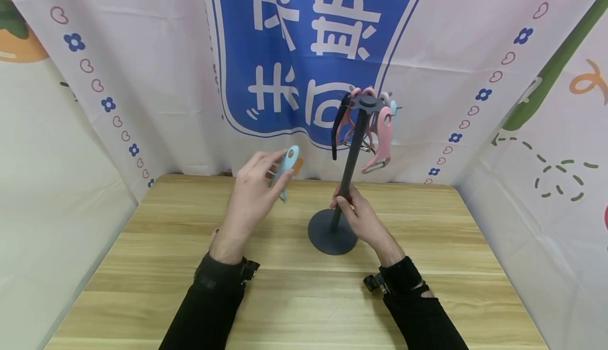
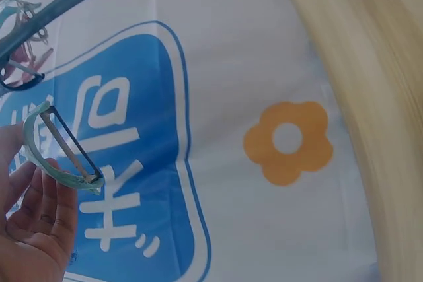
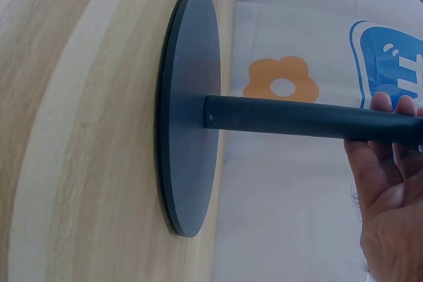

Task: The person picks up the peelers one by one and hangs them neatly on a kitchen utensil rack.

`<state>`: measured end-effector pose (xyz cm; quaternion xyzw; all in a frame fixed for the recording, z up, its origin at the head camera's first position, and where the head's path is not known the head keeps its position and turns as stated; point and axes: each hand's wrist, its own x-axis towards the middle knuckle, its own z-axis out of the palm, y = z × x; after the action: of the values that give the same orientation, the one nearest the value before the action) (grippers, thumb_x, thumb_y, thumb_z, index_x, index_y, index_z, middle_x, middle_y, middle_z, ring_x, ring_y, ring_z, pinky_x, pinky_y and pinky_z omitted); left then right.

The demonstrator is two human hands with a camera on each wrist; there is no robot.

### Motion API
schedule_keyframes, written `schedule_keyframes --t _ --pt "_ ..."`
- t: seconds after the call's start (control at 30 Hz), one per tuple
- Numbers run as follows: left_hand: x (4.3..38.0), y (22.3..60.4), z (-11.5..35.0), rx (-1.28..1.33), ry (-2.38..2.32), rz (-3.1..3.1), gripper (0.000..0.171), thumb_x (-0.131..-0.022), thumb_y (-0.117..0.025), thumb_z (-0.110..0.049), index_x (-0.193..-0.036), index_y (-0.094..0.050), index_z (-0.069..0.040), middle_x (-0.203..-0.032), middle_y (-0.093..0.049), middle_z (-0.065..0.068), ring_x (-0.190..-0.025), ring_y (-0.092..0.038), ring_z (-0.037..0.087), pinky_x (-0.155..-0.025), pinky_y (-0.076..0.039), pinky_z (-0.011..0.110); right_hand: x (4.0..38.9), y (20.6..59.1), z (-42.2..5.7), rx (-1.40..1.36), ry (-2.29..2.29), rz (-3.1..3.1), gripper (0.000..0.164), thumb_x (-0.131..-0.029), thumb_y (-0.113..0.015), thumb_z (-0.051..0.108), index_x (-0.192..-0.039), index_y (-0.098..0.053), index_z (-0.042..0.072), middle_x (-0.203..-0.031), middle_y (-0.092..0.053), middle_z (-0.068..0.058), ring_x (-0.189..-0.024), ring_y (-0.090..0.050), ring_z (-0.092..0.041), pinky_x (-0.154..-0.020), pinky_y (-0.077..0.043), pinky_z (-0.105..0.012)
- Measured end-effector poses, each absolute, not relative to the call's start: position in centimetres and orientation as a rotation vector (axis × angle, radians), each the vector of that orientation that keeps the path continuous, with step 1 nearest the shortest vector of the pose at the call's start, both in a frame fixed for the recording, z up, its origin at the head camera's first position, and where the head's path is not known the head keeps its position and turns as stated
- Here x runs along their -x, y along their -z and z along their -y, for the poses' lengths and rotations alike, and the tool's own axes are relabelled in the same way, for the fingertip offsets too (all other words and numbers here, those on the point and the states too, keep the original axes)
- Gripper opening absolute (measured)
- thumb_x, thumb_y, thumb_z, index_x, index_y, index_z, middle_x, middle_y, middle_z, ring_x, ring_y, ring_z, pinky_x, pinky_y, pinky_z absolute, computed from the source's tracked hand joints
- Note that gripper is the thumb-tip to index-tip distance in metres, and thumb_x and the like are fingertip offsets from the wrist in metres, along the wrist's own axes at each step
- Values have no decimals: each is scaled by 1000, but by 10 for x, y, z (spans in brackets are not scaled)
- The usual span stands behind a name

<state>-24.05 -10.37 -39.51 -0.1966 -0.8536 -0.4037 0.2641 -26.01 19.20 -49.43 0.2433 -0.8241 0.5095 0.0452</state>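
My left hand (image 1: 254, 183) pinches a light blue peeler (image 1: 292, 155) by its handle, above the table and left of a dark grey stand. In the left wrist view the curved head of the peeler (image 2: 64, 177) and its blade show beside the fingers. My right hand (image 1: 364, 217) grips the lower part of the stand's pole (image 1: 353, 157). The round base (image 3: 192, 117) rests on the table in the right wrist view. From the stand's top hang several kitchen tools, among them a pink peeler (image 1: 383, 136) and a black-handled tool (image 1: 339, 125); others are partly hidden.
The wooden table (image 1: 304, 308) reaches back to a white printed cloth (image 1: 157, 91) with a blue panel (image 1: 266, 112). Cloth walls stand at the left (image 1: 57, 181) and right (image 1: 537, 234).
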Motion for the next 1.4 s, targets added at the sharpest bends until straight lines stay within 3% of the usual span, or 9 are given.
schedule_keyframes --t 1.4 --pt "240 332 52 700 1165 2114 51 -116 -79 -27 -161 -68 -5 -138 -72 17 -114 -79 30 -99 -75 42 259 493 -193 -749 -1566 2510 18 -127 -50 13 -139 -58 2 -117 -76 -19 -116 -79 -37 -110 -67 -57"
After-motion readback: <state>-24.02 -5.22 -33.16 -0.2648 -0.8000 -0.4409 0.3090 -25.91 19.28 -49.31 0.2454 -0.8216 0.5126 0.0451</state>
